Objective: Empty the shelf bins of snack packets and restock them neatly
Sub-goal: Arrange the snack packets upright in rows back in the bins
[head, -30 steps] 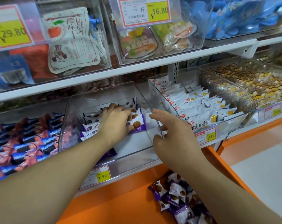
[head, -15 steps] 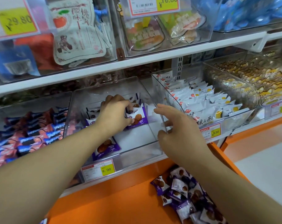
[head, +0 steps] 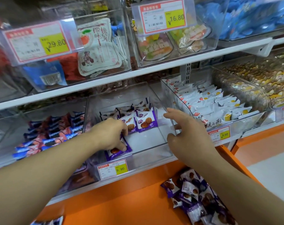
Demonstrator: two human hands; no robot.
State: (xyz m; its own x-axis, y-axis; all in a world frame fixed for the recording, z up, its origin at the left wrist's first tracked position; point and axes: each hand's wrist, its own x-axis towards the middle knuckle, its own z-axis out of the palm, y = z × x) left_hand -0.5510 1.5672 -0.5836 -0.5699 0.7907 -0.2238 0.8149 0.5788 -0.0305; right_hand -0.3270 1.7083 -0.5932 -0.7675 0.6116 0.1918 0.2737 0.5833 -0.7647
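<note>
L hand (head: pixel 111 135) inside the clear centre bin (head: pixel 160 148), fingers curled, pinching a purple snack packet (head: pixel 117 151) lying at bin front-left. More purple packets (head: pixel 142 121) stand in rows at bin rear. R hand (head: pixel 186 135) at bin's right wall, fingers relaxed, holding nothing; contact w/ wall cannot be told. Loose purple packets (head: pixel 196 198) heaped on orange ledge (head: pixel 121 195) below.

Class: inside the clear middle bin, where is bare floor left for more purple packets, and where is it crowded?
Free: the white floor of the clear plastic middle bin, bordered by upright purple biscuit packets behind, the left hand and the right wall. Crowded: the back rows, and the front left corner, where that hand holds a flat purple packet.
</note>
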